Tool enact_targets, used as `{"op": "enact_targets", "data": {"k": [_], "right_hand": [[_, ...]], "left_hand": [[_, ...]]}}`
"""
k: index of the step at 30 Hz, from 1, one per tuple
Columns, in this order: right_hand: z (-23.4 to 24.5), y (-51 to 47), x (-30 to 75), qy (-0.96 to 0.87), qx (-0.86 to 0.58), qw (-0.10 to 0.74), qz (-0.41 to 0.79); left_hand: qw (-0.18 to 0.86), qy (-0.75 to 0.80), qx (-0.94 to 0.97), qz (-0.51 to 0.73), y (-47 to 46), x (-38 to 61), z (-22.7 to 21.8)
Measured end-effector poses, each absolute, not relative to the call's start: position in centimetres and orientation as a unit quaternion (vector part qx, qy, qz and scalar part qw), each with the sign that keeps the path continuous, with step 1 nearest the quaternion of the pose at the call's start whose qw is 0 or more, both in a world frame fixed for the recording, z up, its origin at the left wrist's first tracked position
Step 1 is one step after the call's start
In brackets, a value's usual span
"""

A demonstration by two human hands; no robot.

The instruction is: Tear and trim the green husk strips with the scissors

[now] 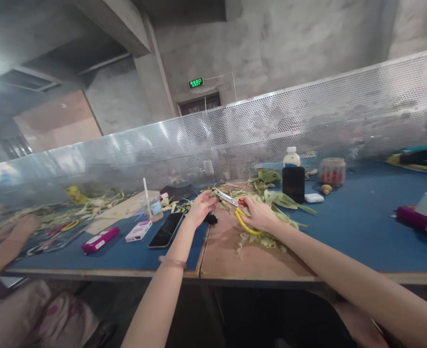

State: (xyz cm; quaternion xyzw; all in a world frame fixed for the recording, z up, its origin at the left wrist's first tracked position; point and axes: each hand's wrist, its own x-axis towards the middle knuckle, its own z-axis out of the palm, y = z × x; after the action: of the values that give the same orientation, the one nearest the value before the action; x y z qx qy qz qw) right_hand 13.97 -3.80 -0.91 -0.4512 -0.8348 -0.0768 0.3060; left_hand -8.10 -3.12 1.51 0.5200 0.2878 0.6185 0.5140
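Observation:
My right hand [259,215] grips a pair of scissors [242,223] with yellow handles, its fingers wrapped around them. The silver blades point up and left toward my left hand [200,209]. My left fingers are pinched together close to the blade tips; what sits between them is too small and blurred to name. Green leaves [286,200] lie behind and beside my right hand. Below it, pale cut plant scraps [262,240] rest on a brown board [224,258]. A small black object [211,219] lies just under my left hand.
Left of me are a phone [167,231], a white-and-pink box [139,231], a magenta pack [100,240] and a cup with a straw [155,208]. A black tablet-like object [293,183], bottle [291,157] and jar [332,170] stand right. Another person's hand [25,227] shows far left.

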Motion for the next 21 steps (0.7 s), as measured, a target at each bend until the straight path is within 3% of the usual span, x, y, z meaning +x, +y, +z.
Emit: {"op": "enact_targets", "data": {"k": [21], "right_hand": [[-0.45, -4.01, 14.15, -0.842, -0.448, 0.282, -0.103]], "left_hand": [[0.514, 0.292, 0.517, 0.619, -3.34, -8.04, 1.62]]}}
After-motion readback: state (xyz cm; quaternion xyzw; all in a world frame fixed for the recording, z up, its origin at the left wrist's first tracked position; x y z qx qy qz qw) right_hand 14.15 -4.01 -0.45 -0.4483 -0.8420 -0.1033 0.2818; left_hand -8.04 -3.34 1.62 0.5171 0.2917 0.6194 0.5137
